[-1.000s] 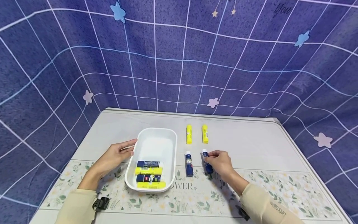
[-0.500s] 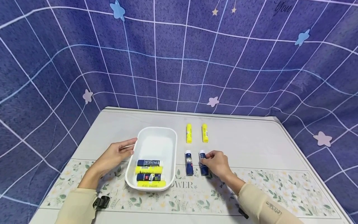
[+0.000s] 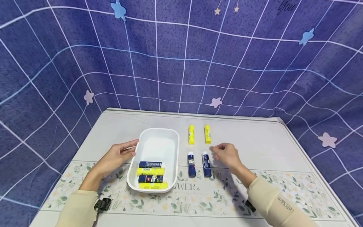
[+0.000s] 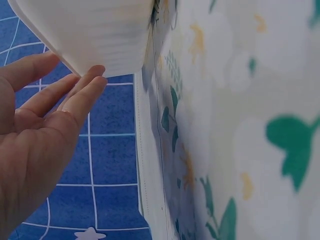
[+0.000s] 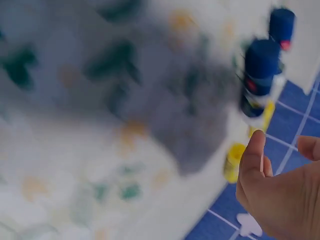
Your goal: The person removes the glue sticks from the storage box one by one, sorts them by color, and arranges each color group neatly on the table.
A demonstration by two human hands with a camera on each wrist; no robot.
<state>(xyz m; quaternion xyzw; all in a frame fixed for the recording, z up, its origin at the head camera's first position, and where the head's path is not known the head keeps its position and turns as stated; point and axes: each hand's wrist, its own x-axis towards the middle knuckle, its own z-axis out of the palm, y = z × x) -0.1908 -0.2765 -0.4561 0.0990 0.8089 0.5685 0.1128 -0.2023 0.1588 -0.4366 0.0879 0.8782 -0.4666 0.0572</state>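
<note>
My left hand (image 3: 117, 157) rests its fairly straight fingers against the left wall of a white plastic tray (image 3: 158, 148); the left wrist view shows the fingertips (image 4: 92, 82) touching its side. Inside the tray, blue and yellow glue sticks (image 3: 151, 171) lie stacked crosswise at the near end. Just right of a blue glue stick (image 3: 206, 165), my right hand (image 3: 227, 155) hovers with nothing in its fingers. Another blue glue stick (image 3: 191, 165) lies parallel to its left. Behind them are two yellow glue sticks, the left one (image 3: 191, 135) and the right one (image 3: 208, 135).
A white table (image 3: 255, 142) carries a floral printed band (image 3: 283, 192) along its near part. Behind it hangs a purple-blue curtain (image 3: 170, 72) with grid lines and stars. Each wrist wears a black strap mount (image 3: 103, 204).
The right hand straightened the right-hand blue glue stick beside its neighbour, let go of it and drew away to the right and up. The left hand and tray stayed put.
</note>
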